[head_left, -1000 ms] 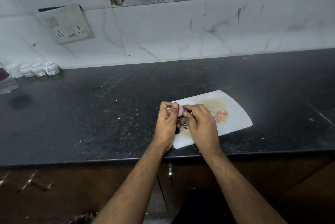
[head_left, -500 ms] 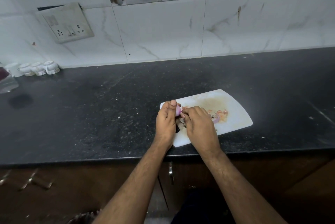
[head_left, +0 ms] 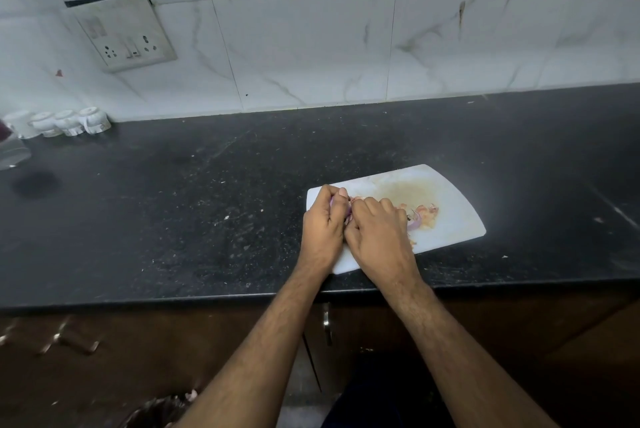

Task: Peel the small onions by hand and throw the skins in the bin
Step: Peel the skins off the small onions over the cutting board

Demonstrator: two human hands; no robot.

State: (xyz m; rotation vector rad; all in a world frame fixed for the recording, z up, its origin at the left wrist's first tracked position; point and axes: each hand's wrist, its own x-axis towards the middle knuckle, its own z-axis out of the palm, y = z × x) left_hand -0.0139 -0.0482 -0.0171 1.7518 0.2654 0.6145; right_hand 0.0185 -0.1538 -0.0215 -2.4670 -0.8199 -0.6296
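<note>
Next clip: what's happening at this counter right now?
A person stands at a dark counter, working over a white cutting board. The left hand holds a small purple onion in a curled grip, and the right hand pinches at it, apparently pulling skin off. A small heap of peeled skins lies on the board beside the right hand, not yet thrown away. What looks like a bin shows at the bottom edge, below the counter.

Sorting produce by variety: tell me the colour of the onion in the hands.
Purple-pink; the onion shows between both hands in the head view, mostly hidden.
</note>
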